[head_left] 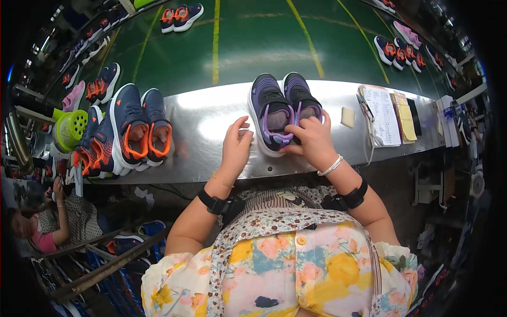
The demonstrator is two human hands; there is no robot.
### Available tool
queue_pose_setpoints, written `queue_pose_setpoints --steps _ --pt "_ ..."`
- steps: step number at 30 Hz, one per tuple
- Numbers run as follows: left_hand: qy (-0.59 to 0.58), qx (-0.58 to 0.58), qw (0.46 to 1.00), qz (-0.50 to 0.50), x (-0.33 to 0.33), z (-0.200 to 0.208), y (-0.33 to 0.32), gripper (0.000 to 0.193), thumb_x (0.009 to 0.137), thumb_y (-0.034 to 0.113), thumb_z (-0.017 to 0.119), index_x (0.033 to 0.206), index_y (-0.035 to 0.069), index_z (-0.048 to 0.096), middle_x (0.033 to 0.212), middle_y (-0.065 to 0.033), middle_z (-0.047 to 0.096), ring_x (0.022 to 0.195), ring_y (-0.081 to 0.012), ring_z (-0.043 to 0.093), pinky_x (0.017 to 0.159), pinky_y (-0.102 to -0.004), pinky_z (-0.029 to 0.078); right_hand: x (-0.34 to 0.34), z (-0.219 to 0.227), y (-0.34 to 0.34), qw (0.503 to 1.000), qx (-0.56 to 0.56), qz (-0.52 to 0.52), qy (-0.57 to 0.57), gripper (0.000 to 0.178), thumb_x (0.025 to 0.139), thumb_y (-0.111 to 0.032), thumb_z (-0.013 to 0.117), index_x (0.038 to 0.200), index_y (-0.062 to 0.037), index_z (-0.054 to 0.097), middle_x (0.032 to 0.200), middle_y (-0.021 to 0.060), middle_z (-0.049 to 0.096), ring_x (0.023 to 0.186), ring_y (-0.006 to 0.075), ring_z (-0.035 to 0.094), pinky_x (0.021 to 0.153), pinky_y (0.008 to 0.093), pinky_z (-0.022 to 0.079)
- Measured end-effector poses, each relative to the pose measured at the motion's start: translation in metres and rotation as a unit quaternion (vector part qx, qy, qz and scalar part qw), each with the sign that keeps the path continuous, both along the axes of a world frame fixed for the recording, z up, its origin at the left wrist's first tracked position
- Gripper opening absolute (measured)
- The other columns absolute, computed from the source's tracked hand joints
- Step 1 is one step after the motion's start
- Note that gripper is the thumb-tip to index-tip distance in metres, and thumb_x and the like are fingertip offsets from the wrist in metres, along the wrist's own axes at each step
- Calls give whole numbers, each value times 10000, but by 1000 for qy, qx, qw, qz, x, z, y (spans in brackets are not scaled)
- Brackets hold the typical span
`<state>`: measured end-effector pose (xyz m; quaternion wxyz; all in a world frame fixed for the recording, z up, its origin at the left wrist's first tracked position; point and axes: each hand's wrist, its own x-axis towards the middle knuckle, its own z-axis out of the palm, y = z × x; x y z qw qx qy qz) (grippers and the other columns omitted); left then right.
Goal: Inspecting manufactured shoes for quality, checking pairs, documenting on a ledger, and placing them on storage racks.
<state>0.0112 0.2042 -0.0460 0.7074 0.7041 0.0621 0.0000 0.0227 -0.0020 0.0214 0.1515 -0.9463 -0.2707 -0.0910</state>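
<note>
A pair of black and purple sneakers with white soles stands side by side on the metal table, toes pointing away from me. My right hand (314,138) is closed at their heels. It covers the heel of the right sneaker (302,95), and its thumb and index finger pinch at the heel collar of the left sneaker (270,98). Just left of that shoe, my left hand (236,147) is held with fingers apart and nothing in it. What the right hand's other fingers touch is partly hidden.
Several navy and orange sneakers (127,124) stand at the left beside a lime-green perforated holder (71,130). A pale block (347,117) and an open notebook (381,113) lie right on the metal table (211,127). Beyond, a green belt (253,39) carries more shoes. Another person (58,222) sits lower left.
</note>
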Motion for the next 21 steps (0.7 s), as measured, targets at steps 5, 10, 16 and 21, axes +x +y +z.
queue_pose_setpoints --steps 5,10,16,21 --pt "-21 40 998 54 -13 0 23 241 829 39 523 1064 -4 551 995 -83 529 805 -136 533 714 -255 464 4 -1 -32 866 423 -81 255 558 670 -508 682 1039 -98 602 978 44 615 1005 196 539 970 380 347" --pt "-96 235 965 65 -21 -6 35 192 811 46 529 991 2 581 958 -102 542 796 -188 533 717 -292 443 11 -14 -42 459 830 51 313 821 741 -611 545 1352 -103 338 1364 56 393 1236 233 393 1029 386 342" --pt "-148 284 945 61 -26 -3 31 166 799 34 521 950 6 583 921 -115 553 798 -228 540 730 -318 442 14 -14 -39 378 863 69 328 795 721 -586 568 1333 -116 375 1332 39 440 1217 218 420 1019 382 355" --pt "-154 296 941 60 -23 -1 32 157 794 29 521 937 3 581 904 -122 555 791 -241 542 732 -329 443 19 -16 -38 375 856 80 347 792 733 -594 554 1334 -111 372 1328 41 443 1213 216 423 1012 383 364"
